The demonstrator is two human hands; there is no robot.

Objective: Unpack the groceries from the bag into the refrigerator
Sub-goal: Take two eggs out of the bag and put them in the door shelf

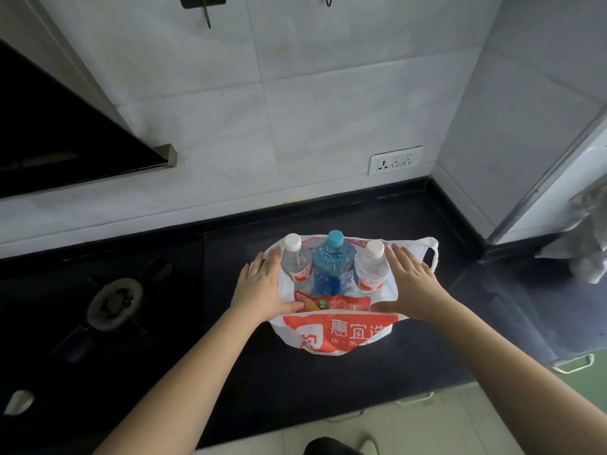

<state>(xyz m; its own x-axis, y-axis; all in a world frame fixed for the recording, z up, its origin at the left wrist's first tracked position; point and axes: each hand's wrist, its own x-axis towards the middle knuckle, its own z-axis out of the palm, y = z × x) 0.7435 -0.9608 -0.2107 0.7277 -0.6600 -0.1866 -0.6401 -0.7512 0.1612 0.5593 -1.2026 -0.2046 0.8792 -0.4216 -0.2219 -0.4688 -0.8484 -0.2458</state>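
Note:
A white plastic bag [331, 334] with red print stands on the dark counter [361, 385]. Inside it stand a blue bottle [333, 266] with a blue cap, flanked by two clear water bottles, one on the left [297, 262] and one on the right [372, 266], both with white caps. A red snack packet [335, 303] lies in front of them. My left hand [262, 284] presses flat against the bag's left side, thumb at the front rim. My right hand [412, 284] lies flat on the right side, fingers straight.
A gas burner [115, 303] sits on the counter to the left, under a black hood [65, 142]. A wall socket [394, 159] is behind the bag. At the right edge stands a grey appliance panel [558, 165] with crumpled plastic [588, 244] beside it.

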